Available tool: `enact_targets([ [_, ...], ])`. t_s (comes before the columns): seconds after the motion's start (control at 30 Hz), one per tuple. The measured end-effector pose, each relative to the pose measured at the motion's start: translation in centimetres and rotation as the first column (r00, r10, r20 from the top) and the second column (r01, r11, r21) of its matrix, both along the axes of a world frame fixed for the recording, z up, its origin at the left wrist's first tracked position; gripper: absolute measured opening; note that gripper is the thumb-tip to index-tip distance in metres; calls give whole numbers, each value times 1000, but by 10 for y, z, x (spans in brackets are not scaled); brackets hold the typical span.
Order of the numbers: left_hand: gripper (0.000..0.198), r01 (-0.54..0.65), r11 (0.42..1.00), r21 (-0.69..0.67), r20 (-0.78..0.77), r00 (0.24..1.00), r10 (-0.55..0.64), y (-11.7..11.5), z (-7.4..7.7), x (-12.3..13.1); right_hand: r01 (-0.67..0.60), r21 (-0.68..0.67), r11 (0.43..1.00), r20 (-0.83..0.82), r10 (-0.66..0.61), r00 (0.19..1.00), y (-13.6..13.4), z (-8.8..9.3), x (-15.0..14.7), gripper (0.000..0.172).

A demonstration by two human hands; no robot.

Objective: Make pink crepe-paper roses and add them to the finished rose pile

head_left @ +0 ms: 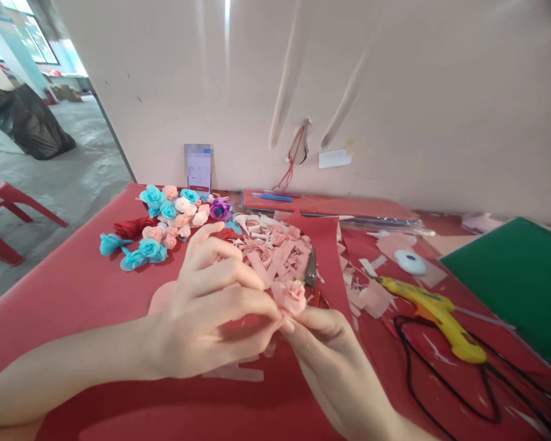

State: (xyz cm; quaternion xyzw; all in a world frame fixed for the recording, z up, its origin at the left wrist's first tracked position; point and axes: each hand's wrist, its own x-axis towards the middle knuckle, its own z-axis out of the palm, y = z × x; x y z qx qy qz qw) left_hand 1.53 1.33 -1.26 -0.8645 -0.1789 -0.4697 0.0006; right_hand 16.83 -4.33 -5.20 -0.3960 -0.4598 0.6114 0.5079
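Note:
Between my hands is a small pink paper flower, its ruffled petals facing up, held above the red table. My right hand pinches its base between thumb and fingers. From the other side, my left hand closes its thumb and index fingertip on the flower's lower left edge, the other fingers loosely curled. Just behind the flower lie scissors, partly hidden by it. A heap of pink paper scraps spreads beyond my hands. Pale paper strips lie below my left hand.
Finished blue, pink and white paper flowers and a purple one cluster at the left back, before a propped phone. On the right lie a yellow glue gun with a looping black cord, a white round object and a green sheet.

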Motion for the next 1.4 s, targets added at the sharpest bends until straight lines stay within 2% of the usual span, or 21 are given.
enact_targets([
  [0.13,12,-16,978,206,-76,997,33,1,2,-2,31,-3,1000,44,-31,999,-2,1,-2,24],
  [0.3,8,-118,977,179,2,993,120,-1,0,2,66,44,997,68,-68,995,-2,0,-3,20],
  [0.53,10,0,954,300,-122,992,38,-2,5,-7,61,40,997,101,-65,993,-5,4,-3,20],
  [0.67,10,23,954,298,-116,993,12,-3,8,-7,41,7,999,83,-41,996,-8,7,-5,22],
  [0.87,15,63,959,275,-130,991,-28,-4,6,-5,-17,-40,999,-40,15,999,-9,8,-8,23],
  [1.0,14,98,954,285,-147,987,-57,-2,5,-6,-20,-37,999,-42,18,999,-10,7,-8,24],
  [1.17,12,27,960,280,-62,998,-10,-1,5,-2,1,-32,999,-26,-1,1000,-11,7,-6,21],
  [1.27,10,-29,967,254,-75,996,49,-3,6,-3,9,-18,1000,-17,-9,1000,-10,8,-5,18],
  [1.4,7,33,967,254,-136,991,2,-3,0,-6,-3,-4,1000,-5,3,1000,-9,10,-6,16],
])
